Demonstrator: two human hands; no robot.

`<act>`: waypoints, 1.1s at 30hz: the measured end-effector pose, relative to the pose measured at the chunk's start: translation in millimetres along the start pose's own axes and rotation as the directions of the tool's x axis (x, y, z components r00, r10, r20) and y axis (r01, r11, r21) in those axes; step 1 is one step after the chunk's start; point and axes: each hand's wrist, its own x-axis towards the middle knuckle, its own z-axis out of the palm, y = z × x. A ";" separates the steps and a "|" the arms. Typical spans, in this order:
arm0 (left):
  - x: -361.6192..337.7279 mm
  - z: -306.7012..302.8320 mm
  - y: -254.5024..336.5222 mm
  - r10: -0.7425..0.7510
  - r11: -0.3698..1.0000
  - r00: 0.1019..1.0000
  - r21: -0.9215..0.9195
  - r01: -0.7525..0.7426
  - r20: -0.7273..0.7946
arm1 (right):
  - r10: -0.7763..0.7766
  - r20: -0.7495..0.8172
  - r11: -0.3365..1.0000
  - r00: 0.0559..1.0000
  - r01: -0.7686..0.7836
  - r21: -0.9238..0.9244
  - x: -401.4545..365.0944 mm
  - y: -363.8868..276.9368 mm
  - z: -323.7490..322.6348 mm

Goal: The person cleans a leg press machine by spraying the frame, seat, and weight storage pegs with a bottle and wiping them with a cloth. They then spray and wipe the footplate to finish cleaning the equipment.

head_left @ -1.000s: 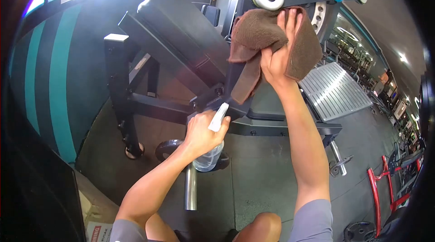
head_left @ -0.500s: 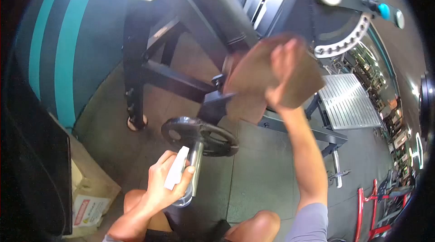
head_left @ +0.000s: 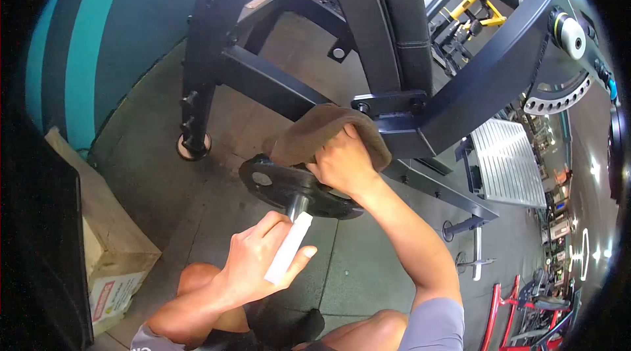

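My right hand grips a brown cloth and presses it against the lower frame of a black gym machine, just above a black weight plate on a steel peg. My left hand is low, near my knee, closed around a spray bottle whose white nozzle sticks out between the fingers; the bottle's body is hidden behind the hand.
The machine's black padded seat back rises above the cloth. A ribbed metal foot plate lies to the right. A cardboard box stands at the left by a teal-striped wall. Red equipment stands at lower right.
My right hand brought the cloth down from the machine's upper arm to its lower frame by the weight plate. My left hand dropped with the spray bottle toward my knee.
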 end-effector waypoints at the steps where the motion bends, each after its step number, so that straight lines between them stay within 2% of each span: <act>1: 1.4 0.8 -1.1 0.001 1.000 1.000 -0.011 0.000 0.015 | 0.003 0.097 0.999 0.995 0.001 -0.034 -2.8 1.9 -9.1; 2: 1.9 0.6 -2.0 -0.006 1.000 1.000 -0.016 0.006 0.023 | -0.002 0.191 0.998 0.982 0.015 -0.063 -5.0 5.0 -13.4; 4: 2.0 -4.3 -3.3 -0.022 0.999 0.999 -0.022 0.023 0.029 | -0.062 -0.154 0.998 0.986 0.065 0.011 -30.6 30.4 -10.7; 5: 3.5 -8.2 -1.0 -0.029 0.999 0.999 -0.030 0.030 0.030 | -0.100 -0.092 0.994 0.991 0.095 -0.056 -45.3 38.4 -16.9; 6: 4.5 -11.8 1.2 -0.036 0.999 0.999 -0.036 0.037 0.029 | -0.137 -0.115 0.985 0.984 0.123 -0.125 -51.6 43.3 -25.3; 8: 4.4 -15.8 1.5 -0.081 0.995 0.996 -0.060 0.082 0.025 | 0.072 -0.241 0.996 0.968 -0.057 0.065 -39.9 18.9 -35.1; 9: 3.7 -16.8 -0.4 -0.081 0.994 0.997 -0.069 0.082 0.017 | 0.243 -0.316 0.944 0.917 -0.148 0.295 -31.7 1.8 -23.0; 10: 3.0 -17.1 -0.7 -0.081 0.993 0.997 -0.081 0.082 0.013 | 0.422 -0.340 0.831 0.840 -0.210 0.515 -20.8 -22.5 -4.7; 13: 3.5 -20.4 -0.6 -0.037 0.995 0.998 -0.091 0.032 -0.059 | 0.429 -0.453 0.903 0.781 -0.357 0.240 39.1 -69.5 7.0; 14: 3.5 -23.1 0.0 -0.018 0.996 0.996 -0.086 0.010 -0.088 | 0.547 -0.318 0.780 0.774 -0.334 0.528 60.8 -73.8 12.8; 15: 4.2 -29.0 2.7 0.037 0.999 0.994 -0.015 -0.038 -0.101 | 0.647 -0.173 0.568 0.743 -0.318 0.759 82.5 -78.0 18.5; 16: 3.2 -33.2 5.1 0.052 0.999 0.992 0.005 -0.052 -0.114 | 0.683 0.102 0.330 0.723 -0.430 0.840 115.2 -72.6 5.6; 17: 2.2 -37.4 6.8 0.070 0.997 0.990 0.029 -0.067 -0.126 | 0.667 0.369 0.087 0.648 -0.559 0.824 148.0 -67.2 -7.5; 18: 1.5 -41.2 8.7 0.090 0.995 0.987 0.050 -0.083 -0.136 | 0.841 -0.210 0.417 0.499 -0.349 0.839 182.7 -87.4 39.8; 19: 0.1 -44.0 11.8 0.044 0.998 0.991 0.044 -0.039 -0.126 | 0.736 -0.269 0.576 0.622 -0.365 0.732 200.6 -89.3 40.8; 20: -0.8 -44.4 10.8 0.059 0.997 0.990 0.052 -0.052 -0.131 | 0.574 -0.307 0.787 0.759 -0.407 0.464 211.4 -92.5 42.9; 22: -2.3 -43.5 5.5 0.093 0.994 0.984 0.069 -0.083 -0.151 | 0.476 -0.257 0.872 0.841 -0.412 0.266 209.3 -89.9 42.3; 24: -3.3 -43.4 4.2 0.068 0.997 0.987 0.045 -0.062 -0.145 | 0.319 -0.274 0.945 0.907 -0.283 0.163 191.6 -62.5 64.6; 26: -4.2 -42.0 1.9 0.044 0.999 0.987 0.029 -0.040 -0.152 | 0.435 -0.206 0.894 0.877 -0.393 0.215 163.4 -51.7 58.3; 27: -5.4 -40.9 1.4 0.029 0.999 0.988 0.021 -0.026 -0.149 | 0.554 -0.146 0.807 0.820 -0.486 0.336 144.2 -48.3 48.9; 29: -6.0 -39.3 2.0 0.024 1.000 0.990 0.015 -0.022 -0.140 | 0.710 -0.073 0.616 0.701 -0.567 0.546 133.7 -38.8 34.9; 31: -9.8 -38.2 4.8 0.036 0.999 0.994 0.016 -0.035 -0.106 | 0.810 -0.042 0.424 0.585 -0.535 0.731 141.6 -20.9 19.9; 32: -10.3 -38.6 5.9 0.056 0.998 0.992 0.017 -0.054 -0.110 | 0.844 0.292 -0.063 0.450 -0.458 0.887 152.0 -10.3 6.3; 33: -9.9 -38.6 6.7 0.081 0.997 0.991 0.006 -0.080 -0.102 | 0.814 0.366 -0.162 0.450 -0.431 0.888 158.7 -17.8 -38.7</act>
